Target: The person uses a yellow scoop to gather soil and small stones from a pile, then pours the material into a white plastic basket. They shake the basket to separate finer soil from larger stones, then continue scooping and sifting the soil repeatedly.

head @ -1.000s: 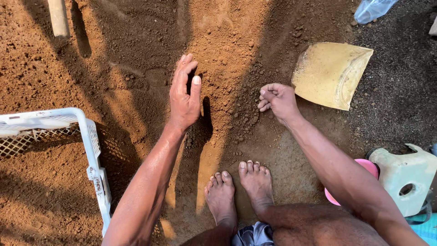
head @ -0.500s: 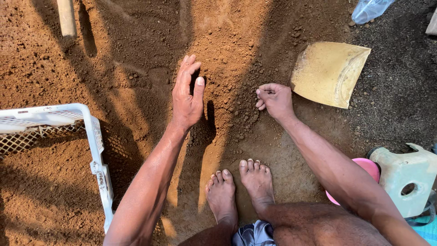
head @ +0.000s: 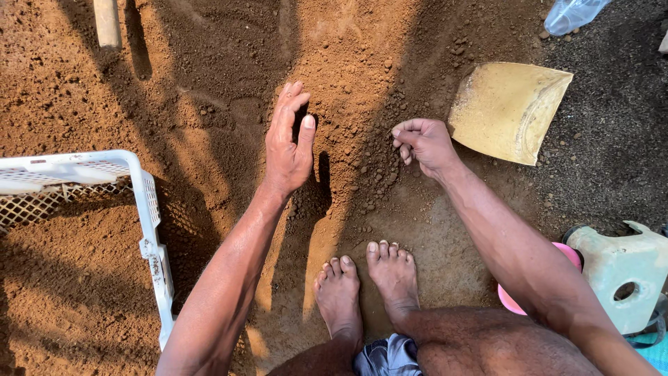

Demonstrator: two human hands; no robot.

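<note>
Reddish soil (head: 209, 83) lies under both hands beside white mesh crate (head: 149, 209).

Two hands: left hand (head: 289, 143), right hand (head: 422, 143), both above two bare feet (head: 369, 285). One yellow scoop (head: 506, 110) right of feet. One white mesh crate (head: 83, 202) left. One pale green stool (head: 623, 268), one pink bowl (head: 511, 299), one clear plastic bag (head: 572, 12).

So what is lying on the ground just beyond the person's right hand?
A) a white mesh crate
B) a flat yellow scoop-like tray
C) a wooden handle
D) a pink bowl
B: the flat yellow tray lies on the soil right past the curled right hand, while the white mesh crate sits far off on the left hand side.
</note>
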